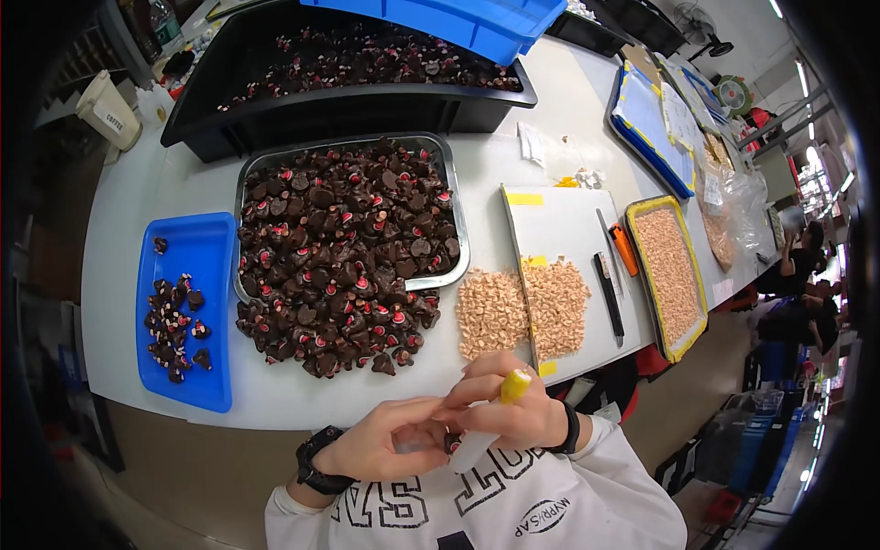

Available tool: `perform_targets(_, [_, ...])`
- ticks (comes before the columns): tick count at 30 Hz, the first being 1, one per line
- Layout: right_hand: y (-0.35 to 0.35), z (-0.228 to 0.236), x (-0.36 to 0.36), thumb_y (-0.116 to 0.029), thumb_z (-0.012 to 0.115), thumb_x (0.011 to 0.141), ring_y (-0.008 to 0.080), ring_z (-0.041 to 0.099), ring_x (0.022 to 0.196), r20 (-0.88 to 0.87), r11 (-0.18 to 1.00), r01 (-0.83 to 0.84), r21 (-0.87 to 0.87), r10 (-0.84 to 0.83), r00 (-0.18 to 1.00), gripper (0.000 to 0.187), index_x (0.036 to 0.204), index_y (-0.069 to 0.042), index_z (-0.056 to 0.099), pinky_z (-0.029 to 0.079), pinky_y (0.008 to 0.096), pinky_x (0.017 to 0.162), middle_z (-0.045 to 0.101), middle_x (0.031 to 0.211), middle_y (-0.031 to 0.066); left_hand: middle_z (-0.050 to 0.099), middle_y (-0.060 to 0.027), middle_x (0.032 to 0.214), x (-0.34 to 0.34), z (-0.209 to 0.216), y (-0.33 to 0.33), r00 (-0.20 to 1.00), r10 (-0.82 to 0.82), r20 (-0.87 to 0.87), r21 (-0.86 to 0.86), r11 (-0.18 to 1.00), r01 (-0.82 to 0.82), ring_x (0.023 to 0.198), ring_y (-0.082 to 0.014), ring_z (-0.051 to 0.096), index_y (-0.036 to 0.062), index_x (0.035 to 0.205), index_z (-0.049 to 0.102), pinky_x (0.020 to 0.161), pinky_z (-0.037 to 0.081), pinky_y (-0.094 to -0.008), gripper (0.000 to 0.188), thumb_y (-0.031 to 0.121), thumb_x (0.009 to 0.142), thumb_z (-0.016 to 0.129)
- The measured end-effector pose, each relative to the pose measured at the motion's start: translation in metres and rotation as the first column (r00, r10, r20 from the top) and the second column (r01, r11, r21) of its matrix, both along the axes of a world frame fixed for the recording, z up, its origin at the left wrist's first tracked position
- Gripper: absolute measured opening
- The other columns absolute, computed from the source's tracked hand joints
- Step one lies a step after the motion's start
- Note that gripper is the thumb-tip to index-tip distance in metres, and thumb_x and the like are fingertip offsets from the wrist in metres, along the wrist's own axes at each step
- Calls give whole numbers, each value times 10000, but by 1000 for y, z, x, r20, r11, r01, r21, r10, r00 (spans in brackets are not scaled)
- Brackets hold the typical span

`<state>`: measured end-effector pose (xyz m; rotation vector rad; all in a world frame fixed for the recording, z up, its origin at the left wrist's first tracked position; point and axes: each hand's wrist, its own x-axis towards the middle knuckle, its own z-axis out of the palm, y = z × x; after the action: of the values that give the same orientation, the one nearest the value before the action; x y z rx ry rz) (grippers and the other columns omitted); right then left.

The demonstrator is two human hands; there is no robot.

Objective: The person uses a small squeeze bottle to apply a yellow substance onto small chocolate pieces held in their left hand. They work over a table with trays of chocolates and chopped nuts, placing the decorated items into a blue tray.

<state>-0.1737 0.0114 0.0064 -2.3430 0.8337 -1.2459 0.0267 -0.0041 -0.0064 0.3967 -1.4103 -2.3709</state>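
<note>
In front of my chest my two hands meet. My left hand (390,442) is closed in a pinch on a small dark brown piece (452,443) with a bit of red, mostly hidden by the fingers. My right hand (513,417) is wrapped round a whitish translucent tube (472,449) with a yellow end (515,385), its lower part beside the dark piece. Just beyond them lies a pile of tiny light pink-beige pieces (490,312), partly on a white board (573,238). Many similar dark pieces (344,229) heap over a metal tray (456,215) and spill onto the table.
At left, a blue tray (217,321) holds several dark pieces. A large black bin (367,110) stands behind, a blue crate (440,20) above it. On the right lie a black pen-like tool (608,298), an orange-handled cutter (624,249) and a yellow-rimmed tray (695,335) of beige bits.
</note>
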Motion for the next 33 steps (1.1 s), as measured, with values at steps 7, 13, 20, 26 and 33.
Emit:
perform_targets(7, [-2, -3, -1, -48, 663, 650, 234, 554, 773, 10, 998, -46, -51, 46, 999, 257, 880, -59, 548, 466, 316, 637, 621, 921, 87, 511, -75, 1118, 7, -1, 2, 997, 28, -72, 454, 891, 7, 959, -126, 519, -54, 1278, 375, 836, 448, -267, 506, -65, 802, 546])
perform_targets(13, [-1, -4, -2, -42, 606, 632, 256, 567, 788, 83, 997, -71, 29, 69, 994, 195, 817, -31, 544, 469, 324, 624, 599, 918, 113, 507, -85, 1122, 5, -8, 5, 990, 41, -132, 422, 907, 18, 957, -131, 521, -50, 1294, 361, 863, 440, -282, 514, -70, 809, 530])
perform_targets(20, [4, 19, -19, -19, 655, 613, 254, 564, 788, 19, 998, 36, 44, -37, 999, 221, 804, -42, 546, 467, 316, 631, 631, 924, 115, 481, -117, 1092, -8, -5, 11, 819, 574, 3, -120, 813, -570, 967, -144, 533, -71, 1140, 526, 802, 488, -257, 383, -105, 761, 571])
perform_targets(26, [4, 13, -11, 50, 707, 559, 216, 553, 781, 45, 980, 94, 173, -103, 994, 205, 575, -55, 531, 470, 301, 602, 661, 880, 77, 491, -135, 1096, -11, -2, 14, 808, 587, -41, -160, 795, -585, 929, -153, 558, -68, 1096, 549, 781, 512, -252, 380, -102, 725, 621])
perform_targets(33, [1, 0, -8, -30, 672, 555, 235, 577, 686, 133, 994, 78, 81, -88, 987, 247, 762, -46, 540, 451, 312, 597, 636, 869, 102, 520, -153, 1034, -14, 6, 14, 798, 601, 34, -250, 778, -576, 913, -190, 554, -87, 1038, 559, 751, 502, -280, 364, -97, 681, 627])
